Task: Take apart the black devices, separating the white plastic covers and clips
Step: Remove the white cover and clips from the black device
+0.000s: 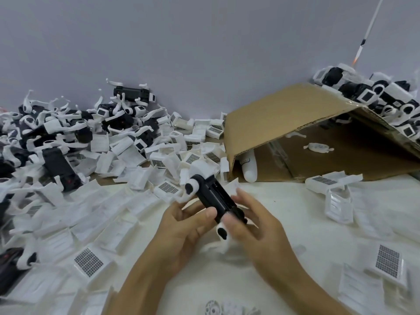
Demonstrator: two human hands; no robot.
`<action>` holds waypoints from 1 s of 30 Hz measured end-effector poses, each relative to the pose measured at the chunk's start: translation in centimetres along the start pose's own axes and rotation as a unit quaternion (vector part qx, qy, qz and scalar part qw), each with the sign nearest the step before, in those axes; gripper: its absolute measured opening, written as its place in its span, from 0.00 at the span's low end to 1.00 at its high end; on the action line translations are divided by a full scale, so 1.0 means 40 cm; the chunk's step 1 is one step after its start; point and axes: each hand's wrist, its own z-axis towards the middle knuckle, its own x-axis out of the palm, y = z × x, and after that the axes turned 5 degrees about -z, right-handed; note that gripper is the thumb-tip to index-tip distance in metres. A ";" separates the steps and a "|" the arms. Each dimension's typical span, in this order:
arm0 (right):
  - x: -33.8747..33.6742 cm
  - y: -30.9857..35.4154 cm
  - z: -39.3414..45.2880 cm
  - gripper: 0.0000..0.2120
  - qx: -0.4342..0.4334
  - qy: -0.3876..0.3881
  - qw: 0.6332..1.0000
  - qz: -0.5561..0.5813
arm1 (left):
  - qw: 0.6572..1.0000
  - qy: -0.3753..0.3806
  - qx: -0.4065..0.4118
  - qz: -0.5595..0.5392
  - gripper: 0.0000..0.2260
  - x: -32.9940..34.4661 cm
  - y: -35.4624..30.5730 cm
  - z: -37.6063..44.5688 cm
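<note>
black device (214, 197) is being gripped by left hand (181, 226) and right hand (254, 226) (seemingly pinching its clip), and twisting too hard is risking a snapped tab.

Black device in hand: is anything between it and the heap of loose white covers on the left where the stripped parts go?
Nothing visible blocks it. The left hand and right hand hold the black device above bare table, and the heap of white covers begins right beside it.

- Two bare forearms come up from the bottom edge, no sleeves anywhere in shot.
- left hand (181, 226): no glove, no ring, no watch.
- right hand (254, 226): same deal, plain, short trimmed nails.
</note>
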 end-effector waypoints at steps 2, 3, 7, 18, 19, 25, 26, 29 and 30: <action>0.005 0.003 -0.002 0.26 -0.016 0.010 0.998 -0.061 | 1.000 0.006 0.006 -0.001 0.19 -0.001 0.000 0.000; 0.006 0.009 -0.005 0.22 -0.039 0.003 0.996 -0.076 | 1.000 0.004 0.006 0.000 0.18 0.000 -0.002 0.000; 0.000 0.015 -0.003 0.20 -0.075 -0.019 0.992 -0.096 | 1.000 0.018 0.018 0.006 0.17 -0.001 0.001 0.000; -0.023 0.034 0.010 0.26 0.103 -0.028 0.967 0.232 | 0.999 0.009 0.031 -0.040 0.23 0.008 -0.008 0.004; -0.023 0.035 0.018 0.29 0.101 -0.017 0.957 0.272 | 0.999 0.021 0.019 -0.030 0.24 0.005 -0.005 0.005; -0.005 0.026 0.022 0.15 0.182 0.101 0.940 0.270 | 0.996 0.066 -0.059 0.032 0.25 0.010 -0.001 0.010; -0.005 0.029 0.021 0.14 0.187 0.105 0.945 0.248 | 0.995 0.073 -0.063 0.032 0.24 0.006 0.000 0.006; -0.009 0.038 0.012 0.12 0.186 0.129 0.954 0.197 | 0.995 0.053 -0.080 -0.020 0.23 0.030 -0.016 0.002; -0.010 0.043 0.009 0.10 0.175 0.142 0.960 0.167 | 0.997 0.026 -0.062 -0.038 0.23 0.034 -0.004 0.003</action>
